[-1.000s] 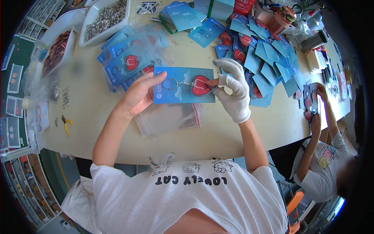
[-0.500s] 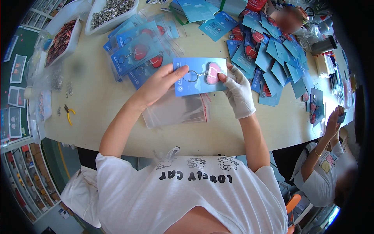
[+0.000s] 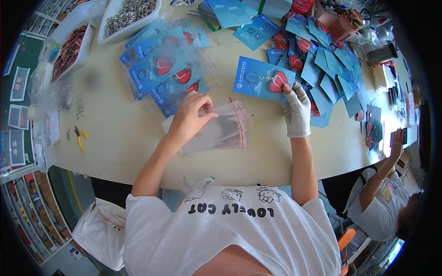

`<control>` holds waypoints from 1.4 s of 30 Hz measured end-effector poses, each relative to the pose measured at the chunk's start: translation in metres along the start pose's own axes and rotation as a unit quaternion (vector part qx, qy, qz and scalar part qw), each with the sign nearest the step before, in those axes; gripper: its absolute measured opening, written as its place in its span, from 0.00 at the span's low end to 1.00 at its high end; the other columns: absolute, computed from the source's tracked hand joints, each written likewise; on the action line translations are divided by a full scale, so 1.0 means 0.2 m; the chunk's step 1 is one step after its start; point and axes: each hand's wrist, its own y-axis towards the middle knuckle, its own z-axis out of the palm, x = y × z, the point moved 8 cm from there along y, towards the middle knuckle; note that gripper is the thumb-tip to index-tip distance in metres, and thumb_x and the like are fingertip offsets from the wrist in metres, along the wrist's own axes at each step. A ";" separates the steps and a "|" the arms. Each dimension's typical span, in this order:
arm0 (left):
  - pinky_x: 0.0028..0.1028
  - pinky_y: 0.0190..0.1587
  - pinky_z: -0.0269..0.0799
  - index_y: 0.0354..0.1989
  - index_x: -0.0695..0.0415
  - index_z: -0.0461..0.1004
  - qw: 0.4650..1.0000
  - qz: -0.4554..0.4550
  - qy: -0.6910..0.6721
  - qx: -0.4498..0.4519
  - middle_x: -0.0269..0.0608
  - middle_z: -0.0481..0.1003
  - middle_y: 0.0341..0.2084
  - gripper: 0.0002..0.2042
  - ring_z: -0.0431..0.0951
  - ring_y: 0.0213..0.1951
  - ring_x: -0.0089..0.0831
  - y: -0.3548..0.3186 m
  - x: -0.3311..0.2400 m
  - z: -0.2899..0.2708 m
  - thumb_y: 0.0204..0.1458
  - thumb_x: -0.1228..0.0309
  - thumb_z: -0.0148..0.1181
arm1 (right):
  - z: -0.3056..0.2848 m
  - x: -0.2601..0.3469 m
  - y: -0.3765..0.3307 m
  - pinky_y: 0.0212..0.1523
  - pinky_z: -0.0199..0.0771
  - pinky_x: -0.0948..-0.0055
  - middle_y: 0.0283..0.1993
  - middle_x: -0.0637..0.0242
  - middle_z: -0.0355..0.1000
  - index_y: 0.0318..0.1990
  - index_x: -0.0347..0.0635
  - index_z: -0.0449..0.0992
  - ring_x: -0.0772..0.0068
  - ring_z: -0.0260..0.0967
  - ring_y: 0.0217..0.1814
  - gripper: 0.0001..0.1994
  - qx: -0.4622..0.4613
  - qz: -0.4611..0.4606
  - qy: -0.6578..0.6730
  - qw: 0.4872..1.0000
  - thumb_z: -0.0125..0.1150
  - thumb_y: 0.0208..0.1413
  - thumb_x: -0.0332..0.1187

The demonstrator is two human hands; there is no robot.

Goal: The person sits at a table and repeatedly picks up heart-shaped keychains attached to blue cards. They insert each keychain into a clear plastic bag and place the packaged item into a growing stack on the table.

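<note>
In a white glove that leaves the thumb and some fingertips bare, my right hand [image 3: 297, 114] grips the right end of a blue card [image 3: 244, 86]. A keychain with a silver ring and a red heart pendant [image 3: 278, 82] lies on the card's face. My left hand [image 3: 191, 116] is bare, fingers bent, with a gap between thumb and forefinger and nothing visible in it. It hovers at the upper left of a stack of clear plastic bags [image 3: 225, 131] with red seal strips. Beyond it lies a pile of bagged keychain cards [image 3: 159, 69].
Loose blue cards with heart keychains [image 3: 317, 64] heap up at the right. White bins of metal rings [image 3: 131, 16] and reddish pieces [image 3: 71, 50] stand at the far left, yellow-handled pliers [image 3: 81, 139] nearer. Another person [image 3: 384, 198] works at the right edge.
My left hand has let go of the card and moved down to the plastic bags. My right hand has carried the card and keychain to the right.
</note>
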 end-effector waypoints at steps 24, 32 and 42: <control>0.20 0.35 0.76 0.40 0.65 0.78 0.903 -0.188 -0.381 0.059 0.39 0.79 0.27 0.09 0.80 0.31 0.22 -0.06 0.22 0.02 0.50 0.80 0.63 | 0.04 0.08 -0.04 0.33 0.66 0.86 0.40 0.71 0.72 0.46 0.37 0.71 0.85 0.69 0.38 0.10 0.014 -0.062 0.011 0.998 0.59 0.57 0.25; 0.23 0.34 0.75 0.38 0.62 0.76 0.861 -0.224 -0.437 0.131 0.39 0.79 0.26 0.08 0.80 0.29 0.25 -0.06 0.20 0.04 0.49 0.79 0.63 | -0.05 0.19 -0.29 0.45 0.68 0.82 0.42 0.69 0.68 0.50 0.31 0.67 0.82 0.68 0.46 0.13 -0.046 -0.162 -0.129 0.977 0.55 0.56 0.18; 0.26 0.35 0.77 0.46 0.60 0.70 0.805 -0.115 -0.558 0.166 0.33 0.74 0.20 0.20 0.82 0.33 0.33 -0.09 0.04 -0.24 0.44 0.73 0.70 | -0.09 0.08 -0.33 0.39 0.70 0.82 0.38 0.67 0.74 0.52 0.26 0.67 0.79 0.73 0.40 0.19 -0.069 -0.132 -0.426 0.893 0.58 0.51 0.20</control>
